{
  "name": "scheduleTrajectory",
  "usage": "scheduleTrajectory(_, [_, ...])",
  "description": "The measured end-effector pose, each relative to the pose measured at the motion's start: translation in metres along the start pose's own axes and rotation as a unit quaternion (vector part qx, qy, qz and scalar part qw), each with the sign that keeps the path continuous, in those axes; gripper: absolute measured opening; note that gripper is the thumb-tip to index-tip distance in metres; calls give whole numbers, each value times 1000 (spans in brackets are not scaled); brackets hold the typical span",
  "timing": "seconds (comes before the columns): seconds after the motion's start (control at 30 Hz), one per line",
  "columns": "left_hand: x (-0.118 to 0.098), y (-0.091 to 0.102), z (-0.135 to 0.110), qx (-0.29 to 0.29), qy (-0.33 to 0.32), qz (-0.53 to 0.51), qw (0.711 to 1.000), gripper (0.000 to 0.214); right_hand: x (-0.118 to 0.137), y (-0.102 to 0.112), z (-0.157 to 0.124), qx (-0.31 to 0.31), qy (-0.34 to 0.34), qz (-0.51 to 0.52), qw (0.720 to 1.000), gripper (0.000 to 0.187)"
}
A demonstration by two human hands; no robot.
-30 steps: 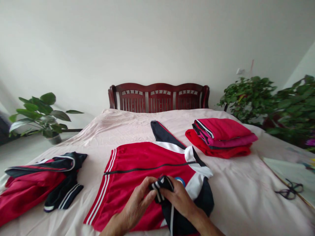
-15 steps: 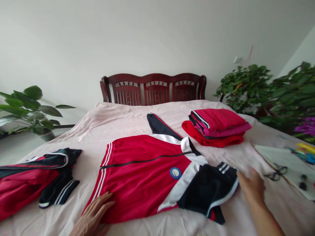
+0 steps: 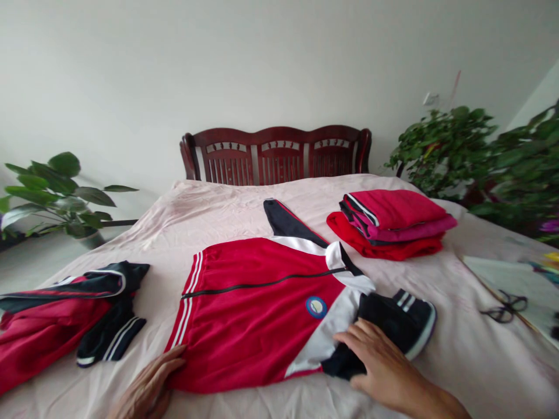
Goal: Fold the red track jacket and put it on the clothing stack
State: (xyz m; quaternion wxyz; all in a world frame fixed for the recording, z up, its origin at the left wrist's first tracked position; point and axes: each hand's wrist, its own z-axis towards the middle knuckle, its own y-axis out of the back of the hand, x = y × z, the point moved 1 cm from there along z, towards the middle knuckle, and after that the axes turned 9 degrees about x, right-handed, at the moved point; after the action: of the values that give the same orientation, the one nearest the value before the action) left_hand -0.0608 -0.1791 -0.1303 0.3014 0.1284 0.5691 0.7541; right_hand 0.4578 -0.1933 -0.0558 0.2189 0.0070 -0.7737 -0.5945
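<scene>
A red zip-up jacket [image 3: 253, 326] with white shoulders, dark sleeves and a round blue badge lies front up on the bed, its collar to the right. My left hand [image 3: 146, 381] rests at the near corner of its striped hem, fingers stretched out and fingertips touching the cloth; its thumb is hidden. Over the near sleeve [image 3: 384, 311], by the white shoulder panel, lies my right hand [image 3: 379, 364], open, with thumb and fingers apart. That sleeve is folded back, its striped cuff to the right. The far sleeve [image 3: 290, 221] stretches toward the headboard.
Folded red and pink clothes [image 3: 393, 224] form a stack at the back right. Crumpled red and dark clothing [image 3: 56, 326] lies at the left. Black glasses [image 3: 504, 306] and a pale flat sheet [image 3: 515, 285] are at right. A wooden headboard [image 3: 279, 154] stands behind, with potted plants either side.
My right hand has moved left from the cuff onto the sleeve near the shoulder. The cuff now lies loose on the bed. My left hand has slid slightly left toward the hem's edge.
</scene>
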Motion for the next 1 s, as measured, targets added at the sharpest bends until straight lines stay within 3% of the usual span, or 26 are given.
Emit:
scheduleTrajectory(0.17, [5, 10, 10, -10, 8, -36, 999, 32, -5, 1, -8, -22, -17, -52, 998, 56])
scheduleTrajectory(0.37, [35, 8, 25, -1, 123, -141, 982, 25, -10, 20, -4, -23, -29, -79, 996, 41])
scheduleTrajectory(0.5, [41, 9, 55, -20, 212, -286, 934, 36, -9, 42, 21, -29, -32, -54, 998, 48])
scheduleTrajectory(0.6, [40, 11, 87, -55, 264, -367, 890, 46, -15, 63, 54, -19, -35, -34, 999, 42])
scheduleTrajectory(0.7, [41, 9, 116, -42, 325, -344, 880, 49, -27, 79, 97, -9, -23, -11, 1000, 35])
scheduleTrajectory(0.83, [50, 1, 136, 7, 387, -203, 899, 35, -49, 82, 149, 1, -34, -19, 999, 29])
scheduleTrajectory(0.93, [56, -9, 136, 25, 393, -149, 907, 31, -58, 81, 160, -27, -43, -25, 998, 29])
scheduleTrajectory(1.0, [59, -14, 132, 29, 394, -144, 907, 32, -57, 81, 149, -108, -30, -10, 994, 31])
